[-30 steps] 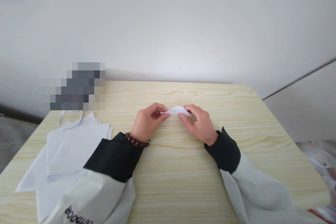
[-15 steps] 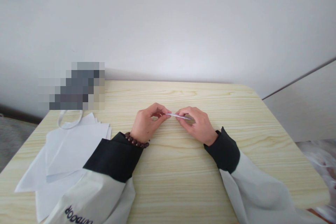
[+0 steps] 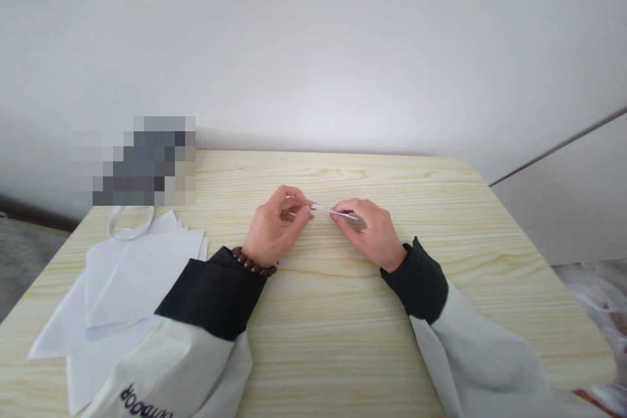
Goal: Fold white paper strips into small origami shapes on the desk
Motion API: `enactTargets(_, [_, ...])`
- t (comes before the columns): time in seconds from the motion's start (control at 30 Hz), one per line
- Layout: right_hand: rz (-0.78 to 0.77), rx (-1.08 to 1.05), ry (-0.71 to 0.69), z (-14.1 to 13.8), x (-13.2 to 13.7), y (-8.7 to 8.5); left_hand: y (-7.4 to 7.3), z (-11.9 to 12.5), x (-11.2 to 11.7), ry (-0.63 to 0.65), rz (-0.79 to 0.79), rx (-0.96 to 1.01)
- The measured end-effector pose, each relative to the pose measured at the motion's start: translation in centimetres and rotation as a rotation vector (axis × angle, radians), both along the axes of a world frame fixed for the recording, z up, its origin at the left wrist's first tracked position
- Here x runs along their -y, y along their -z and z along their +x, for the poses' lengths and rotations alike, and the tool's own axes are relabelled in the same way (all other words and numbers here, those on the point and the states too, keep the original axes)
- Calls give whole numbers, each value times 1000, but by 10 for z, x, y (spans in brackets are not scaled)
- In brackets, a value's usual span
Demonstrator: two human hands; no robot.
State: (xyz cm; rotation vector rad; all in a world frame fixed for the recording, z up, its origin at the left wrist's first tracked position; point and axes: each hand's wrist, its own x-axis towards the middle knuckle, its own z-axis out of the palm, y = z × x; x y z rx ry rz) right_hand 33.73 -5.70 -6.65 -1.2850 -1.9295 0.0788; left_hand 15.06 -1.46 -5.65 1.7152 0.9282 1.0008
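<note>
A small folded piece of white paper (image 3: pixel 334 211) is held just above the light wooden table (image 3: pixel 343 313), seen nearly edge-on as a thin strip. My left hand (image 3: pixel 274 232) pinches its left end with thumb and fingertips. My right hand (image 3: pixel 372 232) pinches its right end, fingers curled over it. A dark bead bracelet (image 3: pixel 252 262) is on my left wrist.
A loose pile of white paper sheets (image 3: pixel 122 281) lies on the table's left side. A white loop-shaped band (image 3: pixel 130 225) rests at the pile's far edge. A blurred-out object (image 3: pixel 134 160) stands at the back left. A plain wall rises behind the table.
The folded paper showed as a broad white shape a second ago; it has since been flattened or turned so only its thin edge shows. Both hands stay in place, the left fingers slightly raised.
</note>
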Motion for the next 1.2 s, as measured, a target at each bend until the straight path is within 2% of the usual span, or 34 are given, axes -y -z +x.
enactTargets(0.2, [34, 9, -32, 2, -1, -1, -3, -1, -1, 6, -28, -83])
enactTargets(0.47, [77, 15, -41, 2, -3, -2, -6, -2, -2, 51, 48, -199])
enactTargets(0.7, [87, 40, -54, 3, -3, -2, -2, -4, -3, 72, 30, -219])
enactTargets(0.9, [72, 35, -84, 3, -3, 0, -2, -3, -3, 75, 20, -153])
enactTargets(1.2, [29, 21, -99, 2, -3, -1, -2, -4, -4, 79, 54, -254])
